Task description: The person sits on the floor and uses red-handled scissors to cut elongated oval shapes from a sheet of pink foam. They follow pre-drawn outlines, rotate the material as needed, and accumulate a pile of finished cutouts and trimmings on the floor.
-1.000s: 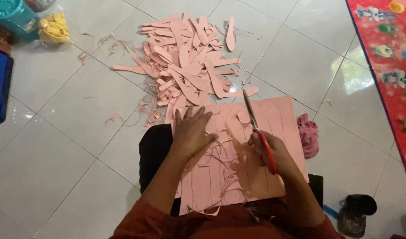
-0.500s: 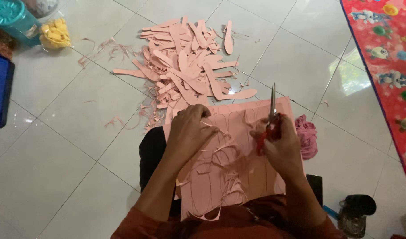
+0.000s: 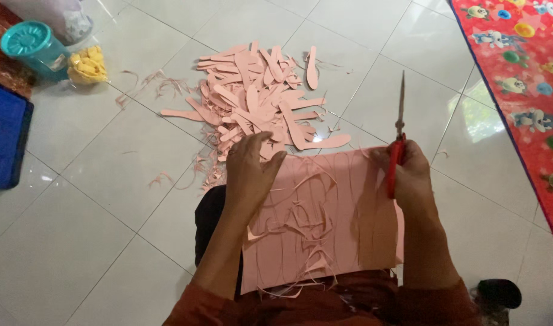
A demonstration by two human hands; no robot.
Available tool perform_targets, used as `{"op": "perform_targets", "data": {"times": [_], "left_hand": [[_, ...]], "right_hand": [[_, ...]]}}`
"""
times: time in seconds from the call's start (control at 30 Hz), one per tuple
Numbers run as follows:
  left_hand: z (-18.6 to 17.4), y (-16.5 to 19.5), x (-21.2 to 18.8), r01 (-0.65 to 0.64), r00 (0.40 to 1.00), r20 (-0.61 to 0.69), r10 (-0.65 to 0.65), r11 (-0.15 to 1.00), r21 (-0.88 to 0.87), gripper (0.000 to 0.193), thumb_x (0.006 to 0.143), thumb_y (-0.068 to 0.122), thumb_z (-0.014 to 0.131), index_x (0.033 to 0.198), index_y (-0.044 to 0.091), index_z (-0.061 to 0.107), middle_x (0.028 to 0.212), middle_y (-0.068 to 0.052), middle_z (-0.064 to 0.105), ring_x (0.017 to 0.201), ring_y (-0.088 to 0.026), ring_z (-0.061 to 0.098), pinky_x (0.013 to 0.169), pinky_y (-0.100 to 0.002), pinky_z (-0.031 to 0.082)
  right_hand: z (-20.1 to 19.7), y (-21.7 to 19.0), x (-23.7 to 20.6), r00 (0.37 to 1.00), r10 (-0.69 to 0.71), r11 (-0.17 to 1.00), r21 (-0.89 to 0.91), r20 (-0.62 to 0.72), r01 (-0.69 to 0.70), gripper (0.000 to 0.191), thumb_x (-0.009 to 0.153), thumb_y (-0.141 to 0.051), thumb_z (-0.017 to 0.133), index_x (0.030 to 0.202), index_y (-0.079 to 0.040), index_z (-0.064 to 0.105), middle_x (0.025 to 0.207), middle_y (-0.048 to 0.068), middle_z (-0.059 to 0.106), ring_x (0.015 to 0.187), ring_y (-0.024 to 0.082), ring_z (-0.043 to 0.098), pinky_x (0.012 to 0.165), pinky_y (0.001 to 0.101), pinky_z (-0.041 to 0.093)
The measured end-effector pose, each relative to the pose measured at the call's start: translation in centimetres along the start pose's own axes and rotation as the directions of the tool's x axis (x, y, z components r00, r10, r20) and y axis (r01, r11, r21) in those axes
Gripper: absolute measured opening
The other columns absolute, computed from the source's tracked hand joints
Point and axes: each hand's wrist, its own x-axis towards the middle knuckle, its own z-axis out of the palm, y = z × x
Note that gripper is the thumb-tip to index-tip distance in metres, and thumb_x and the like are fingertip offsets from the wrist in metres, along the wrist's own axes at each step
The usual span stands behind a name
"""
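L hand point(image 3: 250, 172) flat, fingers spread, pressing pink sheet point(image 3: 330, 223). R hand point(image 3: 409, 172) clenched round red-handled scissors point(image 3: 398, 136), blades closed, pointing up. Pink cutouts pile point(image 3: 258, 102) just beyond.

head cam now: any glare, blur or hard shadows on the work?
Head view: soft daylight, with glare on the tiled floor beside the red mat. The left hand casts a soft shadow on the pink sheet. The scissors in the right hand look sharp; the corners are slightly soft.
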Motion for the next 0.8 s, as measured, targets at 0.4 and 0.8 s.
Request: {"op": "perform_targets", "data": {"times": [0.4,0.8], "left_hand": [[-0.2,-2.8,-4.2,0.400,0.916,0.210,-0.342,0.736,-0.546,0.086,0.088,0.040,0.072,0.155,0.001,0.033,0.133,-0.016,0.067,0.122,-0.021,0.064,0.101,-0.033,0.050],[-0.3,-3.4,-8.8,0.585,0.799,0.499,-0.336,0.623,-0.518,0.042,0.101,0.035,0.061,0.126,0.002,0.067,0.101,-0.006,0.074,0.088,-0.008,0.060,0.080,-0.026,0.053]], "right_hand": [[-0.9,-1.8,1.4,0.990,0.126,0.986,0.121,-0.065,-0.118,0.027,0.093,-0.023,0.078,0.101,-0.003,0.061,0.077,0.001,0.055,0.060,0.008,0.045,0.050,0.0254,0.035],[-0.8,-0.5,1.9,0.978,-0.044,0.990,0.126,-0.203,0.070,0.014,0.092,-0.006,0.066,0.104,-0.002,0.058,0.092,0.000,0.065,0.066,0.006,0.056,0.054,0.0245,0.047]]}}
